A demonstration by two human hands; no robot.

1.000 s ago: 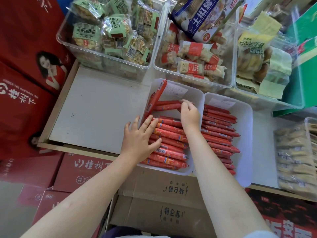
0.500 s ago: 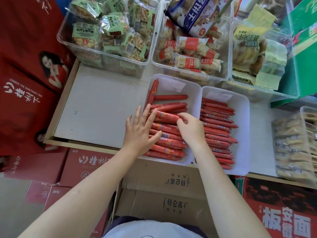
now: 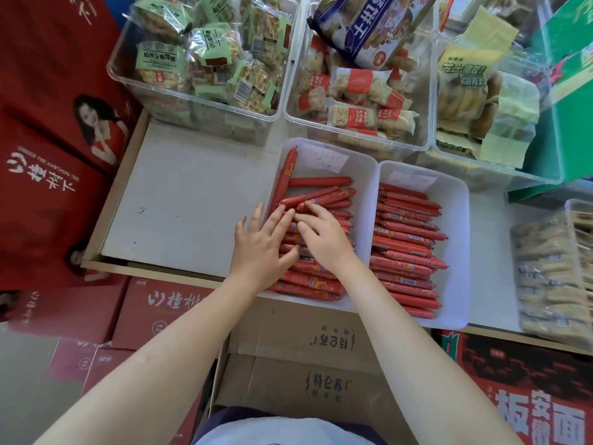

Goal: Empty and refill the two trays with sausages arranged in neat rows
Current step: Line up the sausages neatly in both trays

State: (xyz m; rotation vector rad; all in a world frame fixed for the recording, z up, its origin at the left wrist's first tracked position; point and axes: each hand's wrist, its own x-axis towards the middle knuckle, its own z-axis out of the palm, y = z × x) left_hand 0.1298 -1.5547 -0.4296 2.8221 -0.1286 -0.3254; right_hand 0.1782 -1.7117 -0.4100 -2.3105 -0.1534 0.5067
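Observation:
Two white trays stand side by side on the shelf, the left tray (image 3: 362, 175) and the right tray (image 3: 459, 226). Both hold red sausages lying crosswise in a stack; the right tray's sausages (image 3: 407, 248) lie in a neat row. In the left tray several sausages (image 3: 321, 195) near the far end lie askew, and one sausage (image 3: 285, 178) leans along the left wall. My left hand (image 3: 261, 248) rests flat on the left tray's sausages with fingers spread. My right hand (image 3: 324, 236) lies beside it on the same stack, fingertips touching a sausage.
Clear bins of wrapped snacks (image 3: 205, 59) (image 3: 356, 101) (image 3: 481, 101) stand behind the trays. The white shelf surface (image 3: 186, 200) stretches left of the trays. Another clear bin (image 3: 552, 277) sits at the right. Cardboard boxes (image 3: 305, 348) are stacked below the shelf edge, red cartons (image 3: 48, 149) at left.
My right hand drew back from the far end of the left tray toward my left hand. Sausages at the far end have shifted and lie askew.

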